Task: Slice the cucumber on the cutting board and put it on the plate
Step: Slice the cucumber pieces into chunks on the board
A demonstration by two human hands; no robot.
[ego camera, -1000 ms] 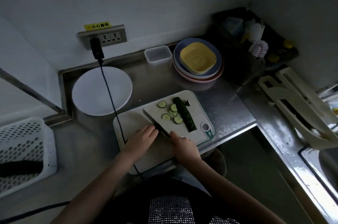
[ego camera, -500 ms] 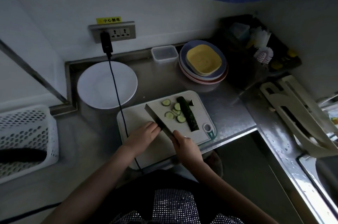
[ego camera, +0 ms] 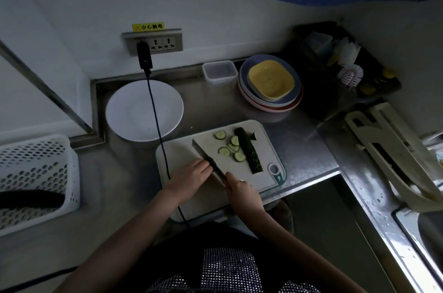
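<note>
A dark green cucumber piece [ego camera: 248,150] lies on the white cutting board [ego camera: 266,139], with several round slices [ego camera: 225,151] just left of it. My right hand [ego camera: 242,193] grips the handle of a knife [ego camera: 205,155] whose blade lies across the board, pointing away to the left of the slices. My left hand [ego camera: 191,176] rests on the board with its fingertips against the blade's left side. The white plate [ego camera: 143,110] stands behind the board to the left, with nothing on it.
A black cable [ego camera: 155,120] runs from the wall socket over the plate and board's left part. A stack of plates with a yellow dish [ego camera: 271,82] and a clear box [ego camera: 219,71] stand behind. A white basket [ego camera: 36,180] sits left; a sink edge is right.
The view has shifted slightly. The knife blade has lifted and turned a little on the board; both hands stay near the board's front.
</note>
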